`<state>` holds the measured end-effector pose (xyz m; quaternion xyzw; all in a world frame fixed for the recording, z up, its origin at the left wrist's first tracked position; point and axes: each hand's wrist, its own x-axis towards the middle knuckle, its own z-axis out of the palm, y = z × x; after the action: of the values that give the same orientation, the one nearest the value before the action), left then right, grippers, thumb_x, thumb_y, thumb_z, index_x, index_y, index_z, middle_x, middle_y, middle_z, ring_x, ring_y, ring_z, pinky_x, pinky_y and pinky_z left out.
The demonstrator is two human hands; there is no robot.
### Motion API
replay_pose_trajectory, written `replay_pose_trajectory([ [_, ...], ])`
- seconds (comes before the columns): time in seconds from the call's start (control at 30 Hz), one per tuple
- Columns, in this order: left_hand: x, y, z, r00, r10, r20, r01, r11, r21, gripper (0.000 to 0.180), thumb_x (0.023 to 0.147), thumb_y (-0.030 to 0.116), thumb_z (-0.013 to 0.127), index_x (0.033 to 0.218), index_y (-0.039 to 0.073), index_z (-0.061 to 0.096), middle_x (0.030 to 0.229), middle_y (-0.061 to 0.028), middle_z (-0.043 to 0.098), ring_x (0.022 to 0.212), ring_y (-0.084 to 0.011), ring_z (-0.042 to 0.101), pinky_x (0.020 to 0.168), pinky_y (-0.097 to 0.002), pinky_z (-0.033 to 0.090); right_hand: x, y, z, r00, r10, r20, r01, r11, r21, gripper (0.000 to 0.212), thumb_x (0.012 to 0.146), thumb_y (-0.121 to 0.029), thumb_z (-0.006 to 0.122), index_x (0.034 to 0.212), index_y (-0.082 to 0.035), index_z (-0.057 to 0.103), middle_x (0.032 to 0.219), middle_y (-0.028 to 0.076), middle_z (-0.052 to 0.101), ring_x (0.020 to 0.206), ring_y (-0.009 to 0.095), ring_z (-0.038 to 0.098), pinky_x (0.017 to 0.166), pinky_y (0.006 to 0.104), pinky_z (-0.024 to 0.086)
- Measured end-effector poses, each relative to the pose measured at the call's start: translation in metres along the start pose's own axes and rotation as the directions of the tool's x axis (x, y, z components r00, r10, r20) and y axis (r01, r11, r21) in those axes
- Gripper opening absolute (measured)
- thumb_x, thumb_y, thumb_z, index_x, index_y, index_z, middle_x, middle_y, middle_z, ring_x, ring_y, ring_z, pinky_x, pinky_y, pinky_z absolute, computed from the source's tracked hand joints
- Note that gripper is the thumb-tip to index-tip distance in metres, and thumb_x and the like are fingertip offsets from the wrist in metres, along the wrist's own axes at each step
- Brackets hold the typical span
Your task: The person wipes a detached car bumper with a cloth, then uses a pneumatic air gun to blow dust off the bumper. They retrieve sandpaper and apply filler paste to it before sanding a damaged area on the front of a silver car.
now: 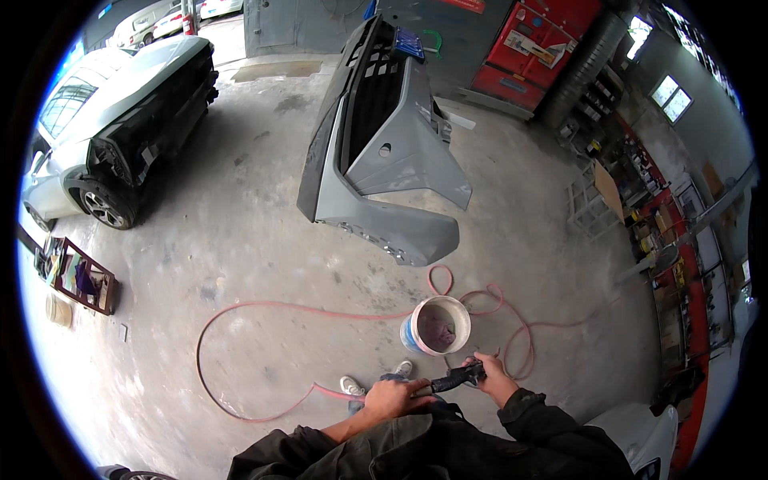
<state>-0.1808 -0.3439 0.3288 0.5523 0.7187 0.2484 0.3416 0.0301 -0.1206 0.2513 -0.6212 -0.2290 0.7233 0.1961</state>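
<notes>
In front of my body I hold a black air tool (452, 379) across both hands; its exact kind is hard to make out. My left hand (390, 398) is closed round its left end, where a red hose (326, 391) comes in. The fingers of my right hand (496, 378) are wrapped round its dark right end. Just beyond the right hand stands a white and blue bucket (410, 334) with a murky, purplish content at its bottom. Farther ahead, a grey car bumper (400, 160) is held up off the floor, with dull sanded-looking patches.
The red hose loops over the concrete floor (264, 352) around the bucket and my shoes. A car with its front stripped (128, 120) stands at the left, near a small wooden crate (102, 290). Loaded shelves (652, 192) and a white frame stand (590, 200) line the right.
</notes>
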Motion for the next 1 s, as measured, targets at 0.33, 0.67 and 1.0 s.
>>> replay_pose_trajectory([
  [0.33,-0.004,-0.008,0.003,0.999,-0.038,0.013,0.040,0.983,-0.177,0.049,0.084,0.058,0.058,0.111,0.018,0.068,0.080,-0.0167,0.069,0.078,-0.0359,0.067,0.070,-0.0452,0.055,-0.035,-0.007,0.019,0.991,-0.097,-0.092,0.101,0.994,0.031,0.016,0.095,-0.015,0.053,0.100,-0.002,0.046,0.077,0.016,0.062,0.070,0.032,0.065,0.067,0.0474,0.057],
  [0.67,0.001,-0.053,0.053,0.996,-0.088,0.024,0.089,0.874,-0.477,0.058,0.083,0.058,0.063,0.107,0.005,0.067,0.079,-0.0194,0.068,0.078,-0.0354,0.067,0.070,-0.0417,0.051,-0.023,-0.043,0.022,0.922,-0.387,-0.010,0.385,0.919,-0.081,0.019,0.098,-0.026,0.054,0.101,-0.009,0.047,0.074,0.009,0.062,0.063,0.027,0.067,0.057,0.0379,0.055],
  [1.0,0.018,-0.181,0.015,0.950,-0.310,0.041,0.280,0.784,-0.554,0.033,0.074,0.028,0.080,0.088,0.004,0.062,0.067,-0.0032,0.059,0.061,-0.0122,0.053,0.059,-0.0311,0.046,-0.026,-0.038,-0.083,0.962,-0.178,-0.208,0.213,0.965,0.156,0.017,0.098,-0.021,0.052,0.094,-0.005,0.051,0.071,0.009,0.059,0.066,0.026,0.063,0.063,0.0422,0.057],
])
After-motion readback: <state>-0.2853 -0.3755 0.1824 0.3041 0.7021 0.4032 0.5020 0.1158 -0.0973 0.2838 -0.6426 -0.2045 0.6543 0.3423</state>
